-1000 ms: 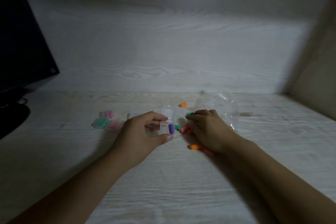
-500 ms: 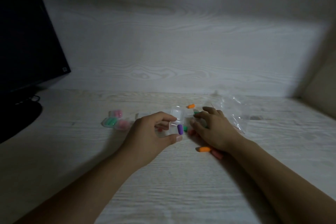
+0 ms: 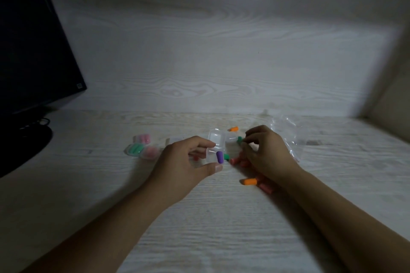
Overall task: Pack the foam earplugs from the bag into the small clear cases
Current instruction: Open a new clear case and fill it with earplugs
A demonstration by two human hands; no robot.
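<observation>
Right hand [image 3: 264,153] lifted slightly, grip pinching green earplug [image 3: 240,139], left hand [image 3: 186,162] grip clamped on open clear case [image 3: 216,147] (purple inside)

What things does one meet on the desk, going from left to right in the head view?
Monitor → filled cases → left hand → purple earplug → right hand → clear bag.
</observation>
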